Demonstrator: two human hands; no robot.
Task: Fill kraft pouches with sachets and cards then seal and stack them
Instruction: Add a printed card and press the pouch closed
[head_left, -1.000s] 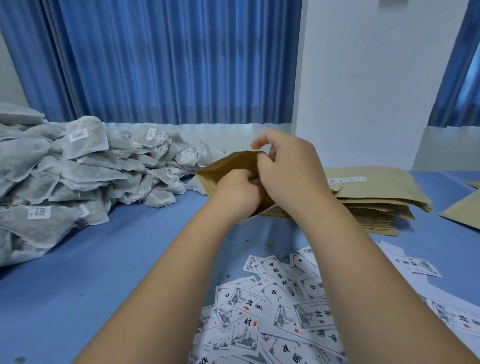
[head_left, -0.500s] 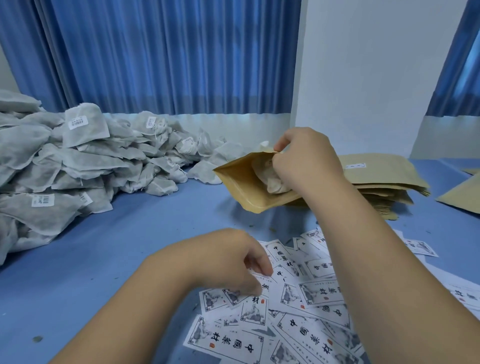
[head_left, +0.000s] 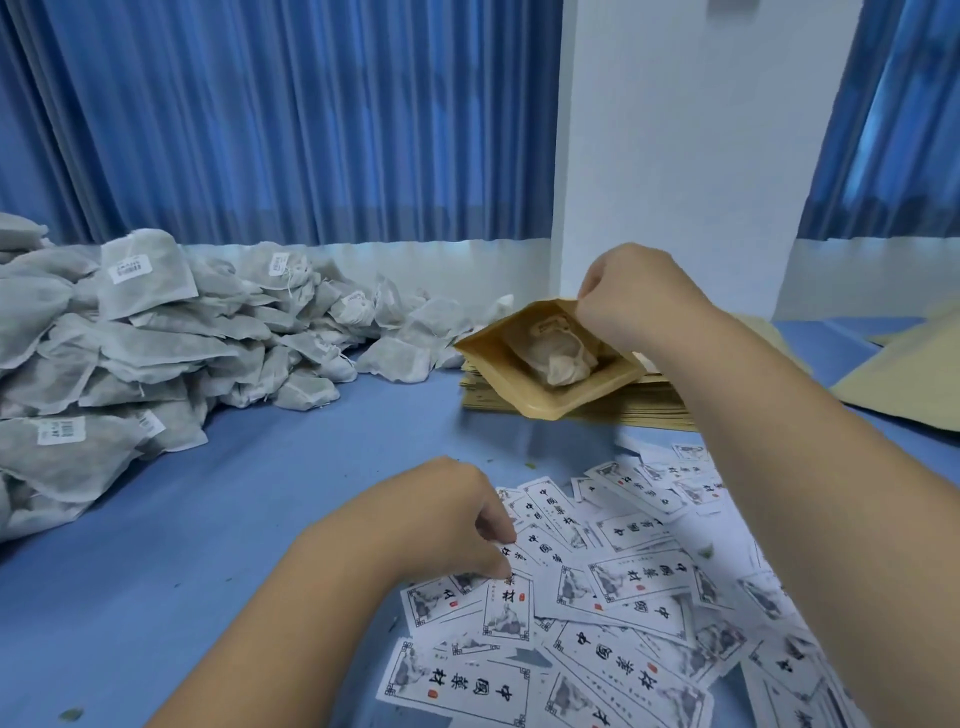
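- Desk (head_left: 208, 519), blue top, fills the lower half of the frame.
- Curtains (head_left: 285, 119), blue and pleated, across the top left, with another strip at the top right; white wall (head_left: 675, 156) between them.
- Sachet pile (head_left: 130, 353), grey-white mesh bags with small labels, heaped at the left and tapering toward centre.
- Cards (head_left: 623, 597), white with black characters and ink drawings, scattered overlapping at the lower centre and lower right.
- Pouch stack (head_left: 649, 410), flat kraft pouches, centre right, just beyond the cards.
- Loose pouches (head_left: 904, 384) lie at the right edge.
- Kraft pouch (head_left: 524, 384), mouth open toward the camera, held above the stack at centre right.
- Right hand (head_left: 634, 306) grips the pouch's upper rim with curled fingers.
- Left hand (head_left: 441, 519), lower centre, fingers curled down, thumb and fingertip pinching a card (head_left: 515, 555) at the left edge of the spread.
- Sachet (head_left: 556, 358) sits crumpled inside the open pouch.
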